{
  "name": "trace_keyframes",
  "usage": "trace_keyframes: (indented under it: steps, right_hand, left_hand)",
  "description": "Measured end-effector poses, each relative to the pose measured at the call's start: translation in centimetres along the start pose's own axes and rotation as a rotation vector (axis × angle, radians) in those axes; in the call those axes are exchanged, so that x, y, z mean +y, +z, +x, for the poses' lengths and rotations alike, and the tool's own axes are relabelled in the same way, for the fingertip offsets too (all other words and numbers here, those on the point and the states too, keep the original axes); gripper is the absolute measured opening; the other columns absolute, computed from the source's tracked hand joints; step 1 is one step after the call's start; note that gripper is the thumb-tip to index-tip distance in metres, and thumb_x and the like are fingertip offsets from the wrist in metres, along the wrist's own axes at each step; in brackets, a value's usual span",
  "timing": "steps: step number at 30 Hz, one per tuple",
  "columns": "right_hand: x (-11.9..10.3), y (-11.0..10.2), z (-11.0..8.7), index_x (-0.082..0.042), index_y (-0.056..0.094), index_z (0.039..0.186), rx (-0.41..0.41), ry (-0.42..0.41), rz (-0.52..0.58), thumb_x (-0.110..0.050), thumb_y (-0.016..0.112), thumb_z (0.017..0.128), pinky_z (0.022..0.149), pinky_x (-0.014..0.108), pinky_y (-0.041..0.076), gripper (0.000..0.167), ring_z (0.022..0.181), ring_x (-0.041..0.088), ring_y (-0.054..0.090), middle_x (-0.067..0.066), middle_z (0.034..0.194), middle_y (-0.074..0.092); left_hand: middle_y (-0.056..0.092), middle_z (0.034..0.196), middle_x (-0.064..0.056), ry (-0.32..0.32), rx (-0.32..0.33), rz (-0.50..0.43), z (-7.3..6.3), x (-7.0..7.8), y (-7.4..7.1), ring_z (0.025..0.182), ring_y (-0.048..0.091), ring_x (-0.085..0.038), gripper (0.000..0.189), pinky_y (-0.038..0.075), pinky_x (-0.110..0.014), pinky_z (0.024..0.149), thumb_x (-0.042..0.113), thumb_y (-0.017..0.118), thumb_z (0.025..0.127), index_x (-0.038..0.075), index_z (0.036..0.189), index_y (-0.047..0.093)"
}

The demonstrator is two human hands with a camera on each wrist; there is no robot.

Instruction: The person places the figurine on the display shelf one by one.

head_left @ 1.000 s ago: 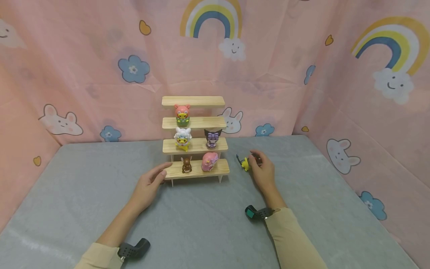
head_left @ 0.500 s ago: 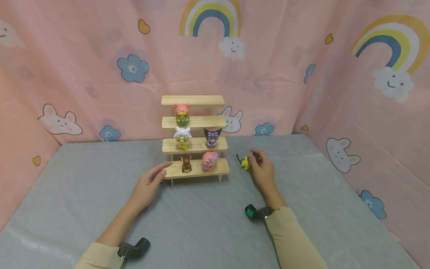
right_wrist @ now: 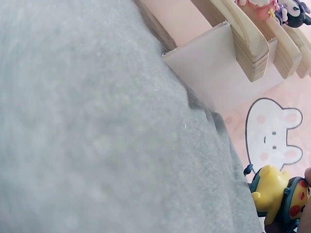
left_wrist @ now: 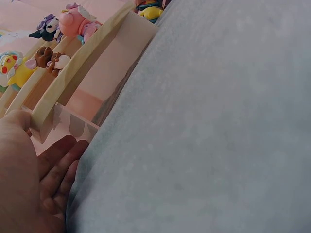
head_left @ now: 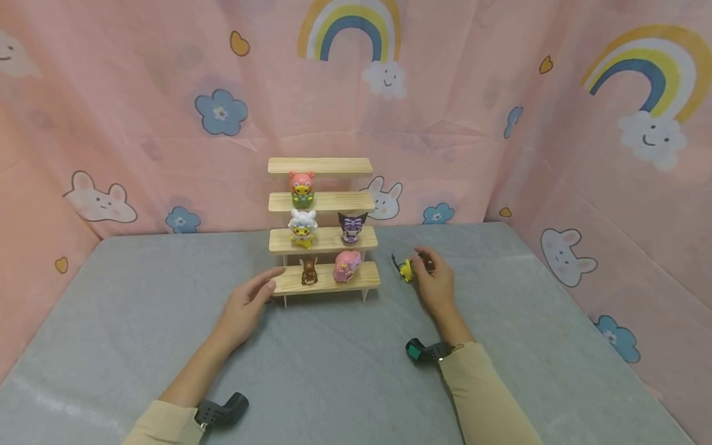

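Note:
A tiered wooden display stand [head_left: 321,283] holds several small figurines on its steps. My left hand [head_left: 243,309] holds the left end of the lowest step between thumb and forefinger; in the left wrist view its other fingers [left_wrist: 60,170] extend loosely below the board. To the stand's right, my right hand [head_left: 436,284] grips a yellow Pikachu figurine [head_left: 406,271] with a dark blue costume and tail, low over the table. The right wrist view shows that figurine's yellow body [right_wrist: 269,189] and red cheeks, with part of its head behind a finger.
On the lowest step are a brown figurine [head_left: 308,272] and a pink one [head_left: 347,267]. White-hooded [head_left: 303,230] and purple-black [head_left: 352,229] figurines occupy the second step. A pink-hooded figurine [head_left: 302,189] stands on the third. Grey cloth [head_left: 334,371] covers the table before a patterned pink curtain [head_left: 445,123].

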State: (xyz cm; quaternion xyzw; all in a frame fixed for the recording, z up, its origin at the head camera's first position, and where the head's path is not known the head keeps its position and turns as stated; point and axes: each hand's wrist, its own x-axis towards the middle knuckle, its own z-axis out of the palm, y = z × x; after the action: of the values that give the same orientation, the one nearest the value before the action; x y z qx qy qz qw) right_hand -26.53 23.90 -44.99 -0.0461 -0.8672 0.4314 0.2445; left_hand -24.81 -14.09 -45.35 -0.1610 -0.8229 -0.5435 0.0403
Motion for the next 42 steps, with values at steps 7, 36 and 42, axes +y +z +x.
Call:
trace_keyframes:
  steps: [7, 36, 42]
  right_hand:
    - [0.03, 0.01, 0.06, -0.003, 0.067, 0.124, 0.013, 0.0, 0.001, -0.018, 0.059, 0.102, 0.081, 0.031, 0.048, 0.028, 0.094, 0.027, 0.064, 0.019, 0.114, 0.072]
    - [0.22, -0.02, 0.17, -0.003, 0.068, 0.123, 0.014, 0.024, 0.013, -0.019, 0.059, 0.103, 0.083, 0.028, 0.046, 0.027, 0.097, 0.027, 0.063, 0.018, 0.118, 0.071]
    - [0.21, 0.01, 0.18, -0.003, 0.068, 0.123, 0.005, 0.018, -0.001, -0.02, 0.061, 0.102, 0.082, 0.03, 0.048, 0.028, 0.097, 0.028, 0.064, 0.018, 0.117, 0.071]
  left_hand:
    - [0.062, 0.144, -0.008, -0.005, -0.007, -0.006, 0.01, -0.06, 0.02, 0.11, 0.061, -0.014, 0.037, 0.054, -0.02, 0.09, 0.029, 0.047, 0.109, 0.016, 0.141, 0.061]
    - [0.062, 0.143, -0.008, -0.008, -0.009, 0.002, 0.1, 0.01, 0.03, 0.107, 0.061, -0.011, 0.037, 0.054, -0.02, 0.089, 0.03, 0.047, 0.109, 0.017, 0.141, 0.061]
    - [0.063, 0.141, -0.008, -0.004, -0.007, -0.002, 0.05, 0.03, -0.01, 0.104, 0.061, -0.012, 0.037, 0.054, -0.02, 0.089, 0.029, 0.047, 0.109, 0.017, 0.141, 0.061]
